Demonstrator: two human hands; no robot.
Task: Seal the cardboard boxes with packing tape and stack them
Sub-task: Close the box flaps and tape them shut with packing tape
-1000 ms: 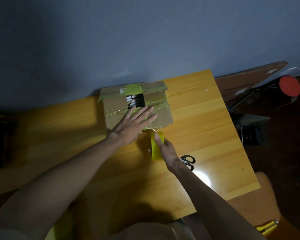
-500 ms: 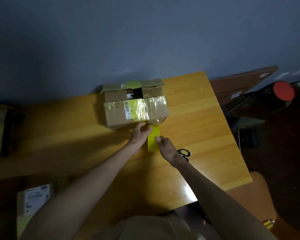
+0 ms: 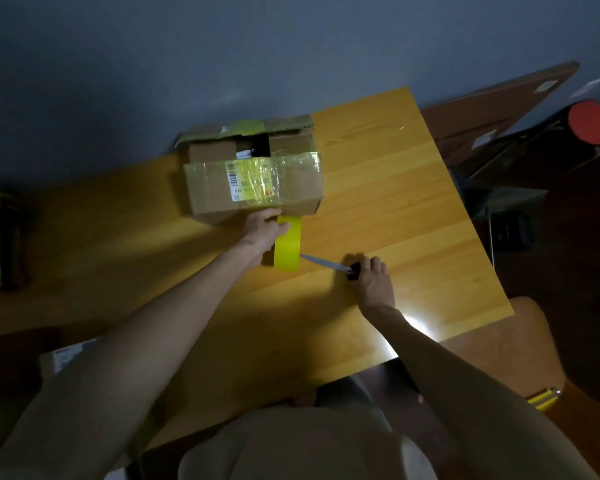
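Left hand pinches yellow tape at the cardboard box edge, right hand grips scissors: hold the strip taut and cut squarely across.

- cardboard box stands at the desk's far edge, by the wall;
- yellow tape and scissors bar its near side;
- open desk towards the right edge and left of the box

tape: yellow | box: brown | table: orange wood-grain

Dim home room: wooden table
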